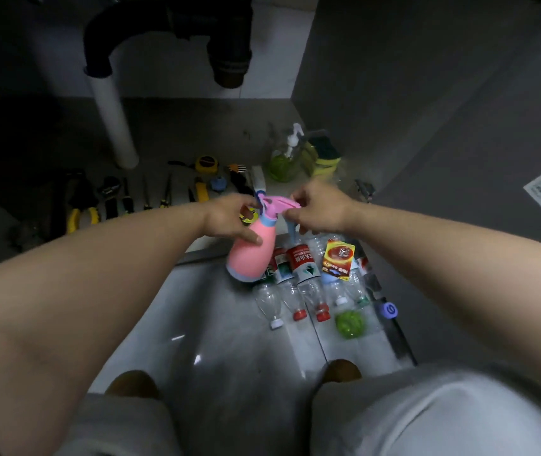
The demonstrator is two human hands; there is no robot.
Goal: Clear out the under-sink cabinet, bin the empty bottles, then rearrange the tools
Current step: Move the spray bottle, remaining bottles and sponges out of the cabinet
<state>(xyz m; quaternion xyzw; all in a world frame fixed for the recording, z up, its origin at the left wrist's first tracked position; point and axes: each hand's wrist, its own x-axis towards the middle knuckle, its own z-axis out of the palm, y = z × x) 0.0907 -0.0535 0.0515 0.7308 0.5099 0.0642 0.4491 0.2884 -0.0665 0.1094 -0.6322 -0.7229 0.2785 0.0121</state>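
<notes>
Spray bottle at centre of frame, held over empty bottles on floor, long axis tilted from base at lower left to head at upper right. Left grip wrapped round neck; right grip pinching pink trigger head, probably for unscrewing.

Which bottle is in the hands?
The pink plastic spray bottle, gripped by left hand and right hand; the clear plastic bottles lie on the floor.

Bare arms, pale grey shorts, brown shoe tips.
</notes>
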